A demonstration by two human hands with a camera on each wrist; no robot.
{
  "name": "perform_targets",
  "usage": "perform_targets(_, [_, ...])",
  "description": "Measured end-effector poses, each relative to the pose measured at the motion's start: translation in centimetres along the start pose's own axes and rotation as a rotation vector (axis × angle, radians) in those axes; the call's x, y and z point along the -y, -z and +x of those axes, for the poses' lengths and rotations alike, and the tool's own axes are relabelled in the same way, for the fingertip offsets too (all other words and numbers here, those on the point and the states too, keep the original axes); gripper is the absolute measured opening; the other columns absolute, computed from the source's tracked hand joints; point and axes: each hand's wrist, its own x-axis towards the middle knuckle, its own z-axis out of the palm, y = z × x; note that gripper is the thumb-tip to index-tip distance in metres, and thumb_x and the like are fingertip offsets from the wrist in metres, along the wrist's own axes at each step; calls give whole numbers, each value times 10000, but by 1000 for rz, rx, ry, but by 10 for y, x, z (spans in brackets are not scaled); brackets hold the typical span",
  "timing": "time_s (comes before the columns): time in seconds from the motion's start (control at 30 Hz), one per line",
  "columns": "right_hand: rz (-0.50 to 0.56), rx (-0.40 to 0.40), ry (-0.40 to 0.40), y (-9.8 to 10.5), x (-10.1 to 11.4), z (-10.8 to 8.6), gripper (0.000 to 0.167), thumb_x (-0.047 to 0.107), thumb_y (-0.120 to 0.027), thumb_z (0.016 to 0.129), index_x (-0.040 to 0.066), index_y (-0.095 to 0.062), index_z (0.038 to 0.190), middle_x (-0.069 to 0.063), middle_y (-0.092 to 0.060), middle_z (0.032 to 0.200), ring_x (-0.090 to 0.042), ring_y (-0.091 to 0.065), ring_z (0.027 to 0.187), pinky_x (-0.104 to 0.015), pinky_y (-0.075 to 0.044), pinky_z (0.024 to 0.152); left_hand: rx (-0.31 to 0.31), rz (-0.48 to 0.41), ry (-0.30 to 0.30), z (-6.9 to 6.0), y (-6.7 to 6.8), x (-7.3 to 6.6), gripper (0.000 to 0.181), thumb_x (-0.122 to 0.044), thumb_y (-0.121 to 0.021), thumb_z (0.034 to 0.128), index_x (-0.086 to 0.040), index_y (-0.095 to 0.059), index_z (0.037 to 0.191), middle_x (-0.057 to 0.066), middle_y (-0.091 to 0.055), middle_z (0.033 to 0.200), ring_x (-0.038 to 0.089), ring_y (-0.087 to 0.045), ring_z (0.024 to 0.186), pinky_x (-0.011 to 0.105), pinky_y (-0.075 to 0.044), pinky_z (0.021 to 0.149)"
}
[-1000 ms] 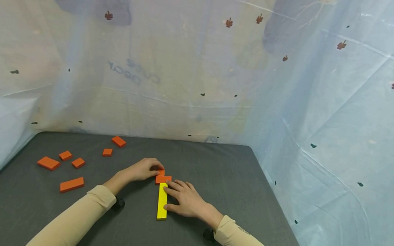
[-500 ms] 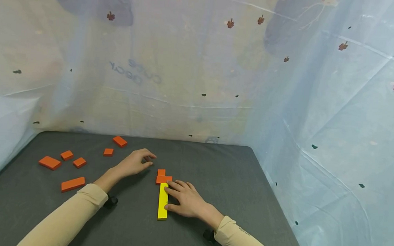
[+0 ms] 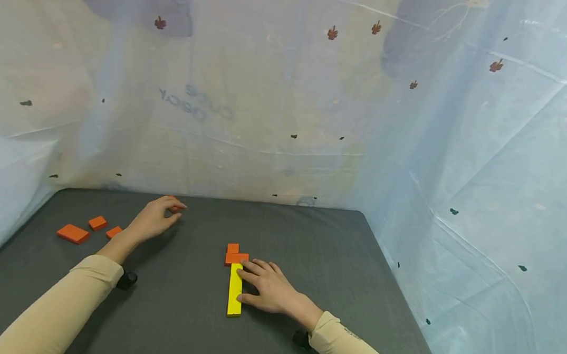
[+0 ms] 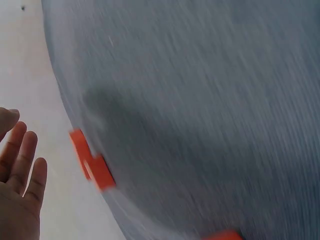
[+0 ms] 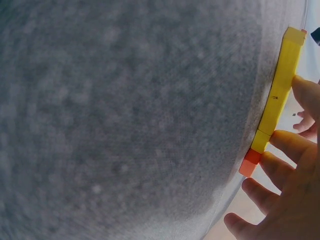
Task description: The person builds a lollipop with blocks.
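My right hand rests with spread fingers along the right side of a long yellow block; its thumb and fingertips touch the yellow and one finger reaches the orange block at its far end. A small orange block lies against that one, on the far side. Raised over the back left of the table, my left hand has its fingers loosely bent with nothing held. Just behind its fingertips an orange block is mostly hidden. In the left wrist view, the hand is empty.
On the dark table, an orange block and a smaller one lie at the left, with another partly behind my left wrist. Plastic sheeting hangs behind the table and along its right side.
My left hand has let go of the small orange block at the far end and moved left and back, over other orange blocks. My right hand has stayed in place.
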Motion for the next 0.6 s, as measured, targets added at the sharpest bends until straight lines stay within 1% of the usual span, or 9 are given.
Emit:
perform_targets(0.17, [8,2,0,0,0,0,664,555,-576,1035,253,-429,1608,29,-328,1685,-283,-310,1546,-585,-301,1206,23,19,82,-6,15,18,322,-71,-651,1022,18,-660,1331,282,-578,1308,461,-623,1113,565,-558,796])
perform_targets(0.27, [8,4,-2,0,-1,1,666,553,-577,1035,253,-426,1610,30,-325,1686,-283,-307,1547,-586,-298,1208,36,29,135,-9,21,28,334,-100,-640,1034,17,-650,1346,301,-546,1340,481,-611,1130,532,-568,751])
perform_targets(0.33, [7,4,-2,0,-1,1,668,557,-575,1035,256,-422,1611,32,-322,1687,-282,-305,1548,-583,-297,1209,41,38,160,-11,23,35,339,-107,-632,1038,20,-642,1352,312,-537,1348,493,-597,1140,534,-563,750])
perform_targets(0.47, [13,4,-2,-1,-2,1,673,566,-564,1036,256,-415,1615,35,-314,1690,-282,-299,1551,-587,-291,1212,58,66,194,-15,25,45,352,-104,-621,1034,30,-629,1360,341,-558,1342,522,-577,1154,606,-536,821])
perform_targets(0.6, [10,3,0,-2,-2,1,679,578,-558,1035,255,-416,1614,36,-315,1690,-284,-306,1548,-596,-298,1205,105,92,216,-15,25,52,395,-110,-635,1018,38,-615,1384,365,-568,1352,557,-554,1188,682,-489,904])
